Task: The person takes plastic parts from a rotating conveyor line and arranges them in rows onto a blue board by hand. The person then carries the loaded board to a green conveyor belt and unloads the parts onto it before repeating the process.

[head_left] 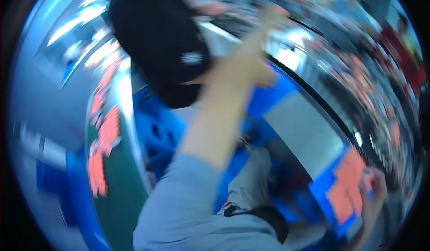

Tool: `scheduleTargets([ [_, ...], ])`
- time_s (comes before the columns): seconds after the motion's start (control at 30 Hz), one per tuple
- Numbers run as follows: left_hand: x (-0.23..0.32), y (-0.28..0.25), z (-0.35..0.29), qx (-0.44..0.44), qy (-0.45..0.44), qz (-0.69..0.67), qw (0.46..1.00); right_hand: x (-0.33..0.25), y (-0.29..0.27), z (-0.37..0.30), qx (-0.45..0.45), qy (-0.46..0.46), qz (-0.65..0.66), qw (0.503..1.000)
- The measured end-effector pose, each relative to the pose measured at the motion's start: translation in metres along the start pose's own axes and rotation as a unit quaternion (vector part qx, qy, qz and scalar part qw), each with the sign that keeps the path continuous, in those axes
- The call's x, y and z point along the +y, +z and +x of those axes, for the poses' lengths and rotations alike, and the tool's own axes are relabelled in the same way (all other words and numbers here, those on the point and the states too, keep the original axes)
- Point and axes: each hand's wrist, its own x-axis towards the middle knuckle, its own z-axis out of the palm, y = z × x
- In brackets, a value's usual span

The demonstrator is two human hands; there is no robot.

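1. The right hand [375,192], lower right of the frame, is resting at the edge of pink pieces [347,184], which are lying on a blue sheet [320,188]; I cannot tell whether its fingers are pinching any.
2. The left hand [270,18] is sitting at the upper middle, too blurred to tell spread from closed.
3. The person is seemingly handling the pieces at lower right.
4. The next move is probably calling for a sure hold on one edge.

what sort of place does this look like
Probably a factory workshop, though much is blurred: coral-pink pieces lie along a long green work surface, a worker's black cap shows close by, and more coral-pink sheets are by the right hand.
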Motion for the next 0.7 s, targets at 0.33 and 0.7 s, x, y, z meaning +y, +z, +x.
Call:
scheduleTargets([
  [0.33,0.28,0.085,-0.366,-0.001,0.119,-0.379,0.918,0.166,-0.107,-0.087,0.167,-0.024,-0.287,0.943],
  [0.7,0.412,0.144,-0.478,-0.055,0.252,-0.348,0.901,0.253,-0.127,-0.126,0.114,-0.055,-0.262,0.957],
])
